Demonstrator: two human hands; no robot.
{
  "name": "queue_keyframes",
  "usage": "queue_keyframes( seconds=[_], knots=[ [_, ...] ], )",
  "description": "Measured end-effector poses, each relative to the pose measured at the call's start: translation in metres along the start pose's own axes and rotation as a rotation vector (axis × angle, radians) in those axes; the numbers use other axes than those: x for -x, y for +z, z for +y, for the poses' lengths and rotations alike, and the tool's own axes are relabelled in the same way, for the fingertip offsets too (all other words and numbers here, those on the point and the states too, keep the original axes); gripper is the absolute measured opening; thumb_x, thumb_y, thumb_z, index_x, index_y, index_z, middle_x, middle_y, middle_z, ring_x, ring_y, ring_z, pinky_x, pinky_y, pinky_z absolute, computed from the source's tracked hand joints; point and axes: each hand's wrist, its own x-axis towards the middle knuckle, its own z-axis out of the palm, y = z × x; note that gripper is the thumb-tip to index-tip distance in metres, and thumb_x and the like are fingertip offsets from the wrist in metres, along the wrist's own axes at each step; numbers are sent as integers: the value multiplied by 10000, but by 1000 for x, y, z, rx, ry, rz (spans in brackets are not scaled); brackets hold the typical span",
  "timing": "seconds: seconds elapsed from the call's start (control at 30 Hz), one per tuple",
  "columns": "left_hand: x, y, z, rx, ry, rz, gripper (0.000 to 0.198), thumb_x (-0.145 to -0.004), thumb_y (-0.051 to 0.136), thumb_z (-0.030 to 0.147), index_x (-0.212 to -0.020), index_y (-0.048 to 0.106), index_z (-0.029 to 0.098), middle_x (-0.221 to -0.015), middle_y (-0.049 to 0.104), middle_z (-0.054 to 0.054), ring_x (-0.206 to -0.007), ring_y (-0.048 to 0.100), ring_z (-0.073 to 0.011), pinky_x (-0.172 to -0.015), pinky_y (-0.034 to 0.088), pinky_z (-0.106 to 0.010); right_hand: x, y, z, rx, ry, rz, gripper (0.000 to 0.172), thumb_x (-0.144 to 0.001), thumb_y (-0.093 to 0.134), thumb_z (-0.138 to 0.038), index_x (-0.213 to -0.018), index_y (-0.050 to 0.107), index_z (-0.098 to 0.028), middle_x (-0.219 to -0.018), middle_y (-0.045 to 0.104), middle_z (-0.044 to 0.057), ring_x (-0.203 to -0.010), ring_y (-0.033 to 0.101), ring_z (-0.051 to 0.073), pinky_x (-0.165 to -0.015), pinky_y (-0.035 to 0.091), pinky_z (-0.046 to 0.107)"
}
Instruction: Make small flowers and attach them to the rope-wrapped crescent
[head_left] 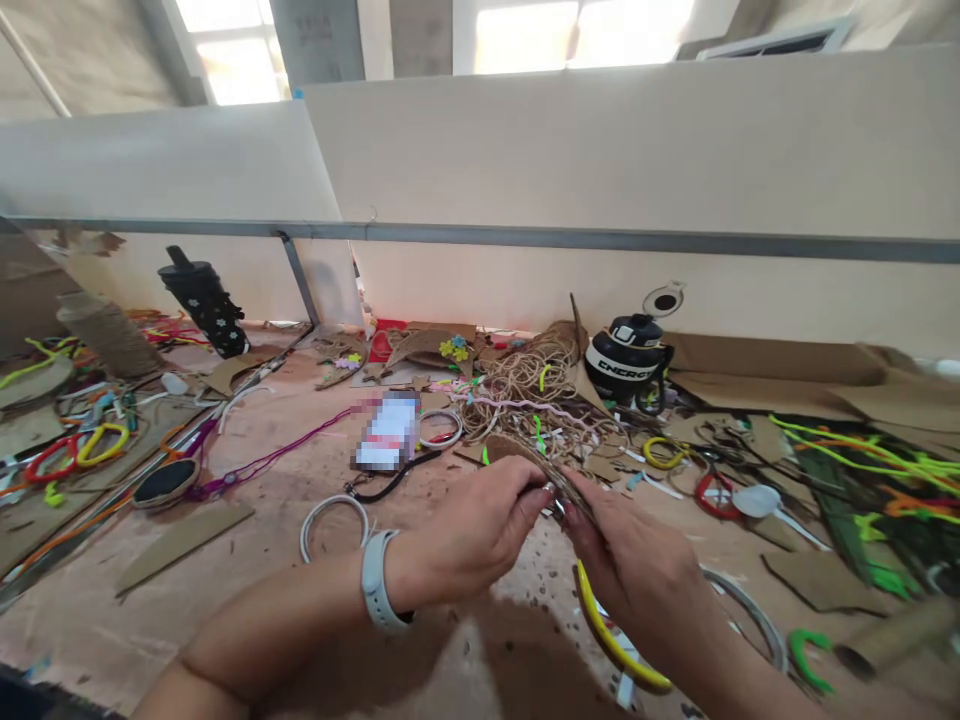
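Both hands meet above the middle of the table, pinching a flat brown piece of cardboard [553, 470] with a rough, cord-like edge. My left hand [480, 525], with a pale watch band on the wrist, is closed on its near left side. My right hand [637, 550] grips the right side, fingers closed. Something small and shiny shows between the fingertips, too small to name. Partly hidden behind the right hand, a curved yellow strip [611, 640] is visible. Left of the left wrist lies a white ring [306, 530].
A phone [386, 432] lies beyond the left hand. Tangled twine [532, 375] and cardboard scraps cover the back. A black jug [622, 360] with a raised lid and a dark tumbler [204, 305] stand there. Red-handled scissors [716, 497] and a white spoon [761, 502] lie right.
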Motion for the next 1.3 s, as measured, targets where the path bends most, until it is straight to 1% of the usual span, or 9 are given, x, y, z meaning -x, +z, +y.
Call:
queue_keyframes(
  seconds=[0.1,0.27,0.33,0.47,0.6,0.83,1.03,1.17,1.3],
  knots=[
    [-2,1,-2,8,9,-34,198,-974,354,258,-963,529,165,-854,599,-38,-754,529,-149,-696,442,-276,-1,2,-1,48,-34,-25,420,-963,398,-191,-1376,371,-122,-992,735,164,-813,712,270,-633,555,366],
    [0,1,-6,3,4,-51,193,-976,330,254,-925,495,167,-822,567,-35,-735,496,-152,-689,425,-280,-2,3,-2,87,-95,-32,480,-968,376,-162,-1433,284,-88,-981,736,165,-779,709,257,-615,551,362],
    [0,1,-7,21,-7,-55,186,-977,332,261,-915,482,171,-813,556,-29,-726,483,-149,-682,416,-278,-3,5,-3,91,-105,-10,480,-970,382,-162,-1435,294,-84,-974,738,154,-770,707,247,-616,550,355],
    [0,2,-8,96,-33,-57,177,-978,341,272,-899,468,177,-814,543,-21,-723,469,-140,-669,397,-265,-1,10,-2,83,-121,48,449,-966,415,-157,-1398,370,-46,-975,737,155,-773,702,240,-629,549,348],
    [1,1,-8,110,-46,-61,164,-973,345,265,-897,462,179,-815,540,-20,-718,462,-140,-661,384,-263,1,12,0,67,-127,38,426,-953,447,-140,-1360,413,-16,-1025,724,182,-806,696,248,-660,550,361],
    [1,2,-11,80,-32,-74,185,-983,331,287,-929,474,181,-894,572,-35,-794,492,-151,-740,401,-281,1,12,0,31,-107,37,438,-953,450,-141,-1377,405,-42,-1040,722,173,-826,690,247,-678,555,363],
    [2,3,-13,51,-21,-79,189,-985,321,288,-947,475,184,-893,569,-32,-782,487,-149,-722,391,-278,2,13,-1,23,-123,45,482,-949,441,-126,-1417,359,-46,-1075,711,177,-854,691,251,-692,559,364],
    [3,4,-14,107,-20,-73,176,-980,334,290,-936,467,183,-873,551,-23,-768,475,-139,-708,391,-266,3,13,-1,18,-107,42,495,-951,447,-128,-1432,347,-64,-1087,709,169,-848,691,245,-696,557,365],
    [2,3,-13,120,-28,-80,179,-978,334,300,-920,461,188,-826,526,-8,-734,453,-135,-685,381,-263,4,14,0,27,-109,41,503,-954,455,-139,-1439,340,-69,-1054,717,166,-836,689,252,-677,554,373]
  ],
)
